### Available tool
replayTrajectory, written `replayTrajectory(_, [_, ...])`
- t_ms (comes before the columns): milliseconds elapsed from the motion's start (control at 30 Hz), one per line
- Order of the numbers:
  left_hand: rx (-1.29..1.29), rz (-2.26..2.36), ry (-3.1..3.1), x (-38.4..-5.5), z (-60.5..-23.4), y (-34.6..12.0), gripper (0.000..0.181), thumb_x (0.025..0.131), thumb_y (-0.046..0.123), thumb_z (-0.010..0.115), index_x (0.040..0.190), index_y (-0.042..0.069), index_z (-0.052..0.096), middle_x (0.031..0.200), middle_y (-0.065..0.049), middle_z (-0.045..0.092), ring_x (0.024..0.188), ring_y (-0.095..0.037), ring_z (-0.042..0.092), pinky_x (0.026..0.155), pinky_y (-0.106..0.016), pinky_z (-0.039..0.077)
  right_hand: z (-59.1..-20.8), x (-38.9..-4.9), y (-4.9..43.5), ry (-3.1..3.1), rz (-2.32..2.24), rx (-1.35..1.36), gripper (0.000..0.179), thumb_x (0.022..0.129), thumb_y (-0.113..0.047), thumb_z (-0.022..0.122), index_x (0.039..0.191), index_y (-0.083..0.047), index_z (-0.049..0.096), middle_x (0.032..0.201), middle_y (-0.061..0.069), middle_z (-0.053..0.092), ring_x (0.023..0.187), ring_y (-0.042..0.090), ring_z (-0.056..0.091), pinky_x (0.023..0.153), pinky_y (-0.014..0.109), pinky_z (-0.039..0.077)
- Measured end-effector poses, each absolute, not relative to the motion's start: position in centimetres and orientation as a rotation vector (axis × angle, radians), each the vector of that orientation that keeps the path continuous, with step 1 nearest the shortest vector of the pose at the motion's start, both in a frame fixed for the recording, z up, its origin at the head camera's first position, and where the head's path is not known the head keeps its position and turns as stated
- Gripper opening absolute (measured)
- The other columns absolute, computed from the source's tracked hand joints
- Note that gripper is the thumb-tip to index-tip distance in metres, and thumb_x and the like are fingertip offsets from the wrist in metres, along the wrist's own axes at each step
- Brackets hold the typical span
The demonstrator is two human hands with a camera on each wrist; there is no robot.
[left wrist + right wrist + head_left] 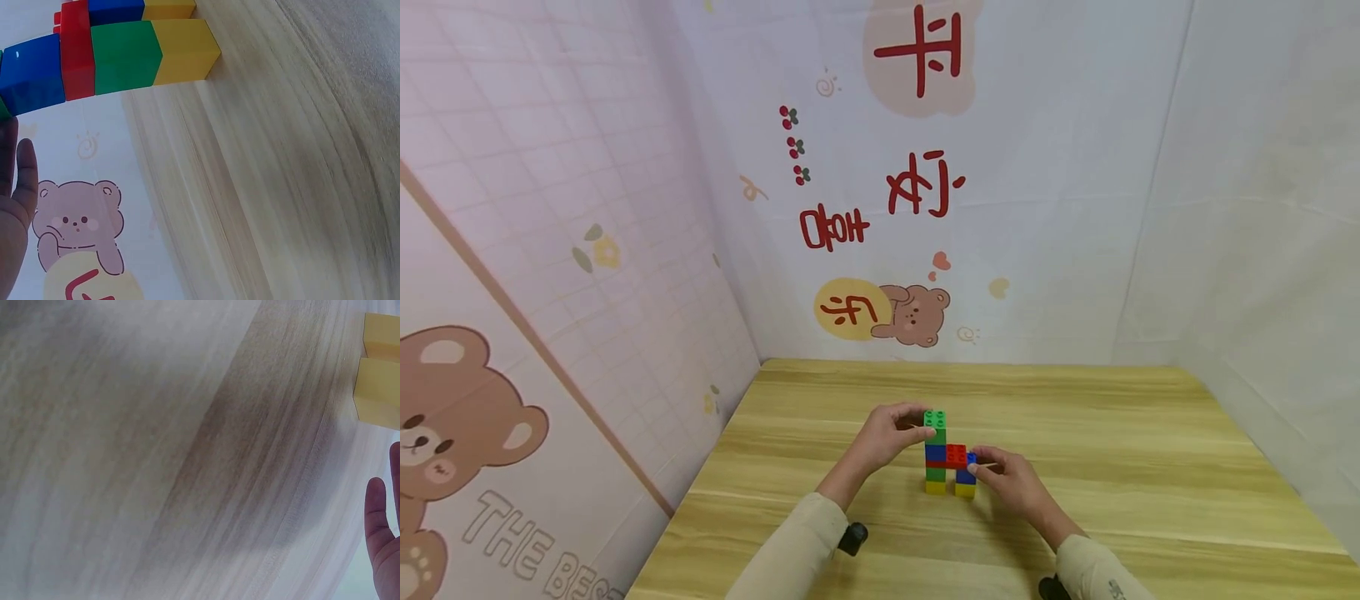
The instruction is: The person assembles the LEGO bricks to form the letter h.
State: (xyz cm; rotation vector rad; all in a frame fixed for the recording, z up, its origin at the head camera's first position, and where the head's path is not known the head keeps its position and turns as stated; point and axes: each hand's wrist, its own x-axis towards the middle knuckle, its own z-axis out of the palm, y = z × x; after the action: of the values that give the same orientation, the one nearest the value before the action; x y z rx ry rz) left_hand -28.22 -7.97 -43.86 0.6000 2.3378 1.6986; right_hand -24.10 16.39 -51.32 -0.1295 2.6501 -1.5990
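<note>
A toy brick structure stands upright on the wooden table (1075, 533). Its left column has a yellow brick (936, 487) at the foot, then green, red and a blue brick (31, 69), topped by a studded green brick (935, 433). My left hand (883, 435) pinches this top green brick between thumb and fingers. A red brick (956, 454) bridges to the shorter right column of blue over yellow. At that column's outer side, my right hand (1013, 482) pinches a small blue brick (972, 459) beside the red one.
White cloth walls with printed bears (917, 317) and red characters border the table at the back and sides. A black wrist device (853, 539) sits under the left sleeve, another (1054, 588) by the right sleeve.
</note>
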Motion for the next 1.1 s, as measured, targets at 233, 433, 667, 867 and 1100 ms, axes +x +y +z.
replayTrajectory(233, [0.574, 1.727, 2.334, -28.28, -44.37, -7.90, 0.037, 0.093, 0.029, 0.072, 0.127, 0.018, 0.067, 0.112, 0.001, 0.068, 0.101, -0.018, 0.063, 0.088, -0.037, 0.054, -51.55, -24.13, 16.50, 2.651, -1.603, -0.129, 0.035, 0.096, -0.024, 0.067, 0.126, -0.003, 0.066, 0.113, 0.006, 0.069, 0.101, 0.026, 0.066, 0.085, 0.042, 0.055])
replayTrajectory(433, [0.582, 1.747, 2.306, -28.30, -44.28, -7.93, 0.031, 0.093, 0.028, 0.072, 0.121, 0.016, 0.070, 0.109, 0.000, 0.068, 0.098, -0.020, 0.064, 0.087, -0.036, 0.054, -51.60, -24.31, 16.42, 2.643, -1.608, -0.104, 0.033, 0.096, -0.023, 0.068, 0.125, -0.006, 0.067, 0.112, 0.005, 0.069, 0.101, 0.024, 0.066, 0.085, 0.041, 0.055])
replayTrajectory(667, [0.580, 1.711, 2.320, -28.79, -44.48, -7.95, 0.029, 0.091, 0.029, 0.074, 0.117, 0.017, 0.072, 0.107, 0.001, 0.068, 0.099, -0.021, 0.064, 0.087, -0.035, 0.054, -51.66, -24.26, 16.42, 2.651, -1.615, -0.124, 0.034, 0.096, -0.022, 0.068, 0.124, -0.004, 0.067, 0.112, 0.006, 0.069, 0.100, 0.025, 0.066, 0.085, 0.042, 0.055])
replayTrajectory(867, [0.593, 1.697, 2.340, -28.79, -44.43, -7.96, 0.028, 0.091, 0.029, 0.075, 0.117, 0.018, 0.073, 0.107, 0.002, 0.068, 0.097, -0.020, 0.063, 0.084, -0.034, 0.055, -51.48, -24.28, 16.31, 2.658, -1.613, -0.127, 0.032, 0.096, -0.020, 0.068, 0.124, -0.004, 0.067, 0.111, 0.006, 0.069, 0.100, 0.024, 0.066, 0.084, 0.041, 0.055])
replayTrajectory(1100, [0.578, 1.714, 2.329, -28.60, -44.88, -7.90, 0.033, 0.091, 0.031, 0.074, 0.121, 0.018, 0.071, 0.108, 0.002, 0.068, 0.096, -0.019, 0.063, 0.085, -0.034, 0.055, -51.44, -24.09, 16.29, 2.662, -1.601, -0.099, 0.038, 0.096, -0.025, 0.068, 0.126, -0.002, 0.066, 0.113, 0.007, 0.069, 0.101, 0.024, 0.066, 0.085, 0.042, 0.055])
